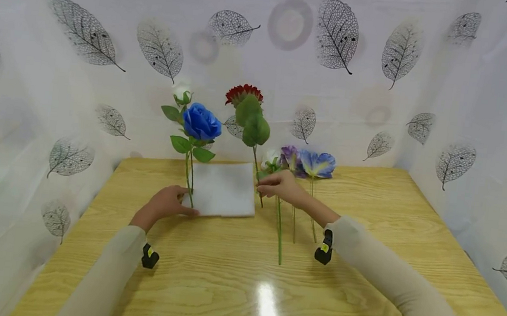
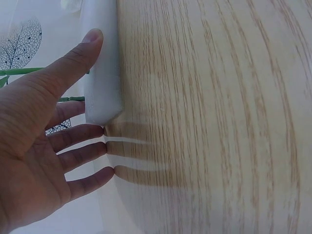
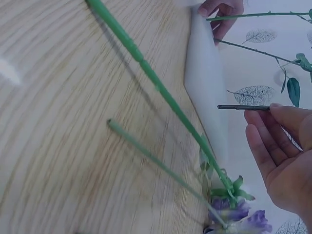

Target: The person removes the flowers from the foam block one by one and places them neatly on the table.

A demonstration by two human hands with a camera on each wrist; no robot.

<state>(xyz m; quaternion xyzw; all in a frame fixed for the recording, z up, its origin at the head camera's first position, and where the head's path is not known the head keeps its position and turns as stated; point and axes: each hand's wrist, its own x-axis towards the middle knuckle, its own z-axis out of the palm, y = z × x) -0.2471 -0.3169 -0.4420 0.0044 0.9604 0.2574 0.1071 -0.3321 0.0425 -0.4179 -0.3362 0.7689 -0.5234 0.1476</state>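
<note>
My left hand (image 1: pixel 166 204) holds the left end of a white foam block (image 1: pixel 222 188), thumb along its front edge and fingers at its left side. Two stems stand upright in that end: a blue rose (image 1: pixel 201 121) and a white rosebud (image 1: pixel 181 91) behind it. In my right hand (image 1: pixel 284 188), thumb and fingertips pinch the stem of a red carnation-like flower (image 1: pixel 244 94) with big green leaves. Its dark stem end (image 3: pixel 239 107) points down beside the block's right end, apart from the foam in the right wrist view.
To the right, a white flower (image 1: pixel 271 161), a purple flower (image 1: pixel 291 157) and a blue-violet flower (image 1: pixel 319 164) lie on the wooden table (image 1: pixel 204 276), stems toward me. A leaf-printed curtain (image 1: pixel 378 114) hangs behind and at both sides.
</note>
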